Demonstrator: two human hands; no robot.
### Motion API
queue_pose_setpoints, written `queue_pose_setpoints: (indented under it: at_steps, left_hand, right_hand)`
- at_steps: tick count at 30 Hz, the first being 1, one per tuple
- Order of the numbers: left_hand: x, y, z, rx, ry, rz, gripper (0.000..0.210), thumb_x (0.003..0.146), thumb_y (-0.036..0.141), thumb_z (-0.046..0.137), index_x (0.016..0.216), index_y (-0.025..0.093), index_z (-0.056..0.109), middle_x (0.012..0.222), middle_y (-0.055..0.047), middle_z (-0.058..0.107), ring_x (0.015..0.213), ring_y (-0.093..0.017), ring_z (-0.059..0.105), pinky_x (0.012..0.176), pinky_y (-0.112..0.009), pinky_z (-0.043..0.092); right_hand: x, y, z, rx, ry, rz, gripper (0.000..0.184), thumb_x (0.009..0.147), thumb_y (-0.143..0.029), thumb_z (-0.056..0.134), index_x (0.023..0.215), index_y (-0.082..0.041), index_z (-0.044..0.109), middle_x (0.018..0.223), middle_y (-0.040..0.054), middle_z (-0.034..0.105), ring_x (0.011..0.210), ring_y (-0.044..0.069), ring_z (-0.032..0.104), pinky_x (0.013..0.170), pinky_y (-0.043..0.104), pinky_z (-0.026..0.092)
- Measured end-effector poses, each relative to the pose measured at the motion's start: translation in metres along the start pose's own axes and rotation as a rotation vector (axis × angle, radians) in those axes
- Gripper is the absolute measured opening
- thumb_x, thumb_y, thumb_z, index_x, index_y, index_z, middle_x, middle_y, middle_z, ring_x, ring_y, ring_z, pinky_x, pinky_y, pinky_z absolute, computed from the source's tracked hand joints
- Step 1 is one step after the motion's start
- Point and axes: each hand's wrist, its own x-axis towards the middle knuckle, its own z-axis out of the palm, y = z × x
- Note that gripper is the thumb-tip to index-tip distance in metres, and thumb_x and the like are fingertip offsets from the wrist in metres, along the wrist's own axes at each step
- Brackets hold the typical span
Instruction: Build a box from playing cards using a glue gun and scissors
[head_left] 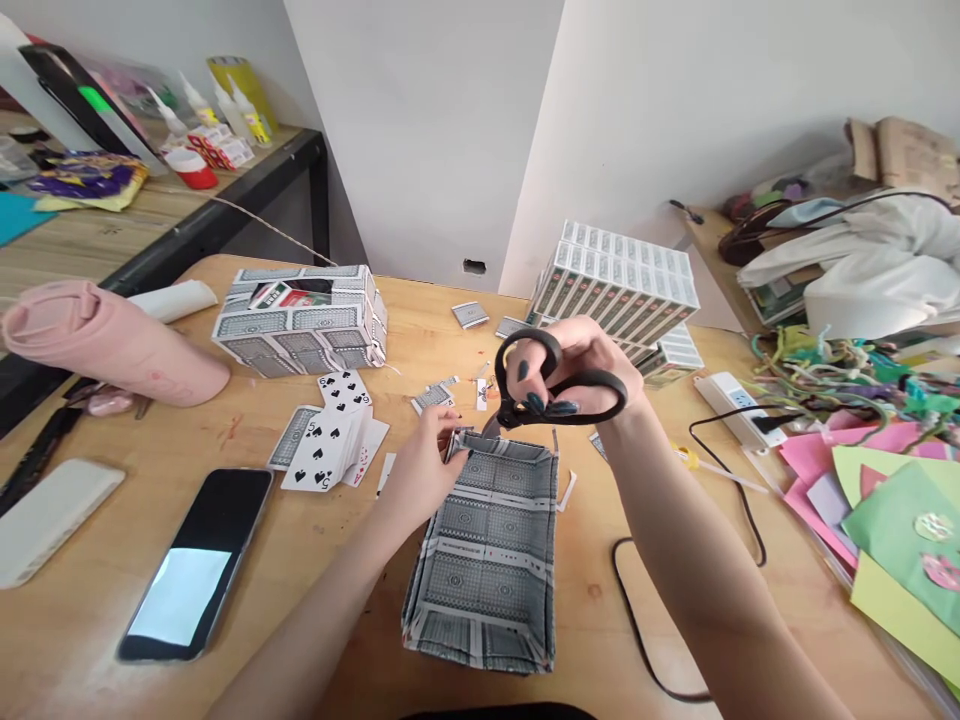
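Note:
An open box made of playing cards (491,545) sits in front of me, its grey patterned card backs lining the inside. At its far left corner, my left hand (433,455) pinches the rim between thumb and fingers. My right hand (574,365) has its fingers through the black handles of a pair of scissors (600,400). The scissor blades point down and left at the box's far edge, mostly hidden behind it. Cut card scraps (433,397) lie just beyond the box. Loose playing cards (322,450) are piled to the left.
A finished-looking card box (300,320) stands back left, near a pink tumbler (112,340). Stacked card packs (619,280) rise at back right. A phone (199,565) lies left; a power strip (739,410) with a black cable and coloured paper (907,530) are right.

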Motion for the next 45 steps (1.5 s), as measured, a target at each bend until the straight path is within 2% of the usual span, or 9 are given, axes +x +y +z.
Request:
queue_pose_setpoints:
  at_steps: [7, 13, 21, 27, 32, 40, 45]
  left_hand:
    - [0.015, -0.02, 0.002, -0.112, -0.238, 0.07, 0.046, 0.067, 0.009, 0.045, 0.11, 0.017, 0.057, 0.112, -0.004, 0.062, 0.102, -0.021, 0.057, 0.087, -0.032, 0.044]
    - [0.023, -0.029, 0.003, -0.207, -0.31, 0.152, 0.048, 0.063, 0.01, 0.046, 0.109, 0.016, 0.06, 0.114, -0.005, 0.062, 0.107, -0.023, 0.055, 0.092, -0.033, 0.042]
    - [0.024, -0.035, 0.008, -0.253, -0.263, 0.151, 0.041, 0.061, 0.011, 0.044, 0.095, 0.017, 0.064, 0.088, -0.002, 0.066, 0.094, -0.023, 0.057, 0.084, -0.034, 0.044]
    - [0.023, -0.035, 0.009, -0.319, -0.279, 0.131, 0.052, 0.061, 0.013, 0.044, 0.109, 0.018, 0.063, 0.101, -0.004, 0.066, 0.099, -0.024, 0.056, 0.085, -0.035, 0.044]
    - [0.023, -0.037, 0.011, -0.328, -0.263, 0.113, 0.051, 0.061, 0.013, 0.045, 0.108, 0.017, 0.064, 0.103, -0.004, 0.066, 0.1, -0.024, 0.056, 0.089, -0.036, 0.043]
    - [0.022, -0.036, 0.011, -0.4, -0.264, 0.14, 0.049, 0.062, 0.011, 0.045, 0.107, 0.017, 0.064, 0.107, -0.004, 0.066, 0.101, -0.023, 0.057, 0.093, -0.036, 0.041]
    - [0.022, -0.033, 0.011, -0.413, -0.266, 0.139, 0.048, 0.063, 0.01, 0.044, 0.106, 0.016, 0.065, 0.105, -0.004, 0.066, 0.101, -0.023, 0.057, 0.091, -0.035, 0.042]
  right_hand:
    - [0.025, 0.006, -0.011, 0.004, -0.251, 0.074, 0.03, 0.062, -0.038, 0.072, 0.082, -0.016, 0.068, 0.057, -0.0016, 0.059, 0.053, 0.008, 0.054, 0.053, 0.02, 0.045]
    - [0.035, 0.01, -0.01, 0.054, -0.311, 0.123, 0.032, 0.061, -0.04, 0.072, 0.082, -0.016, 0.068, 0.058, -0.0015, 0.06, 0.05, 0.006, 0.051, 0.052, 0.019, 0.045]
    - [0.034, 0.005, -0.005, 0.084, -0.381, 0.114, 0.027, 0.062, -0.034, 0.071, 0.081, -0.016, 0.068, 0.058, 0.0003, 0.062, 0.048, 0.006, 0.052, 0.048, 0.017, 0.043]
    - [0.042, 0.014, -0.006, 0.124, -0.393, 0.12, 0.031, 0.059, -0.038, 0.073, 0.079, -0.015, 0.068, 0.054, -0.0004, 0.06, 0.047, 0.007, 0.051, 0.049, 0.018, 0.044]
    - [0.043, 0.025, -0.007, 0.161, -0.443, 0.14, 0.031, 0.06, -0.033, 0.073, 0.084, -0.015, 0.068, 0.057, 0.0, 0.06, 0.049, 0.007, 0.052, 0.051, 0.019, 0.044]
    - [0.047, 0.029, -0.003, 0.167, -0.482, 0.062, 0.028, 0.065, -0.036, 0.071, 0.084, -0.016, 0.066, 0.056, -0.004, 0.051, 0.047, 0.004, 0.046, 0.047, 0.016, 0.04]
    - [0.049, 0.035, 0.003, 0.176, -0.419, 0.041, 0.034, 0.06, -0.04, 0.076, 0.078, -0.015, 0.062, 0.06, -0.0041, 0.052, 0.045, 0.002, 0.041, 0.045, 0.014, 0.037]
